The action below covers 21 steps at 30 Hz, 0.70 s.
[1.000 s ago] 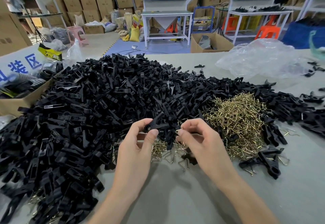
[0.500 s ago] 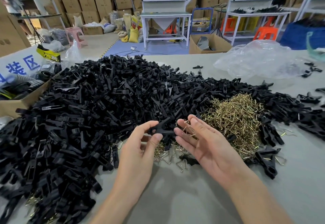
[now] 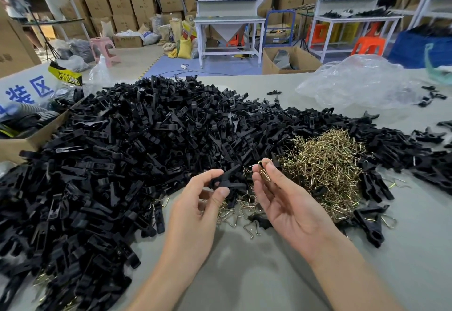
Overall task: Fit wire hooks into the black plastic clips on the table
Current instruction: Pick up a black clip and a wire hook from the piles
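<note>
Pinching a single black clip [image 3: 228,180] between thumb and forefinger, the left hand [image 3: 195,203] holds it just above the tabletop [image 3: 244,276], the clip's jaws pointing up and to the right. The right hand [image 3: 283,203] sits just beside it, palm turned up and fingers fairly straight. At its fingertips it holds a wire hook [image 3: 264,170], the thumb pressing the hook against the forefinger; whether more than one hook is caught there cannot be told. Clip and hook are close together but apart, with a narrow gap between the two hands.

Behind and to the left of the left hand spreads a big heap of black clips [image 3: 122,154]. A tangled mound of brass-coloured hooks [image 3: 325,164] lies just beyond the right hand, touching the heap. Loose hooks [image 3: 244,213] are scattered on the tabletop between and under the hands. A crumpled clear plastic bag [image 3: 354,83] lies at the far right.
</note>
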### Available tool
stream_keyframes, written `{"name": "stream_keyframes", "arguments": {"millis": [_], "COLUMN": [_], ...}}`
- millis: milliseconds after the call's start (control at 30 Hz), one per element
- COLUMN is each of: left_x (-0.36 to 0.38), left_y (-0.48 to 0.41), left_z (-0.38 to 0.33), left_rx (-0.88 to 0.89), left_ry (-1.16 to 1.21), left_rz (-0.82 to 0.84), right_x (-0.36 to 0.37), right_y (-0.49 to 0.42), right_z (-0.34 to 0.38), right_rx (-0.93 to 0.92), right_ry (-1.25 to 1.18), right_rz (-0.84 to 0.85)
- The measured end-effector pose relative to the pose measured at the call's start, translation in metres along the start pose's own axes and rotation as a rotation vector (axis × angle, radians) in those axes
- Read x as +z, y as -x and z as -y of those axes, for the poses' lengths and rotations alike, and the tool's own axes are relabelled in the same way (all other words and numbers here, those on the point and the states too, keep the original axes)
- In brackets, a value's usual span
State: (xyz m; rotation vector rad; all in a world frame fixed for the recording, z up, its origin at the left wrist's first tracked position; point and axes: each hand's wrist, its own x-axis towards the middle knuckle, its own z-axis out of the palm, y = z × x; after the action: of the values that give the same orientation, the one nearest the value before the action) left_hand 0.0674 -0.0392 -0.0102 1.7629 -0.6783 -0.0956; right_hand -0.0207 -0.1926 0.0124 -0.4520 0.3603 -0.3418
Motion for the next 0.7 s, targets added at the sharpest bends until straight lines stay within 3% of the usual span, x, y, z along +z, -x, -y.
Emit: {"name": "stream_keyframes", "arguments": {"millis": [267,333,400,500,700], "left_x": [-0.006,-0.009,-0.012,-0.018,-0.020], "left_y": [-0.003,-0.006,-0.009,-0.013,-0.014], "left_z": [0.002,0.002,0.002,0.005,0.010], "left_rx": [0.003,0.010,0.015,0.014,0.011], "left_ry": [0.020,0.030,0.056,0.063,0.075], "left_rz": [-0.035,-0.065,-0.108,-0.158,-0.187], "right_x": [-0.004,-0.007,-0.014,-0.022,-0.022], "right_y": [-0.005,-0.005,-0.004,-0.005,-0.005], "right_z": [-0.006,-0.008,-0.013,-0.026,-0.045], "right_rx": [-0.167,-0.303,-0.524,-0.741,-0.908], "right_ry": [0.362,0.664,1.112,1.657,2.082], "right_rz": [-0.007,-0.030,-0.072,-0.027,0.020]}}
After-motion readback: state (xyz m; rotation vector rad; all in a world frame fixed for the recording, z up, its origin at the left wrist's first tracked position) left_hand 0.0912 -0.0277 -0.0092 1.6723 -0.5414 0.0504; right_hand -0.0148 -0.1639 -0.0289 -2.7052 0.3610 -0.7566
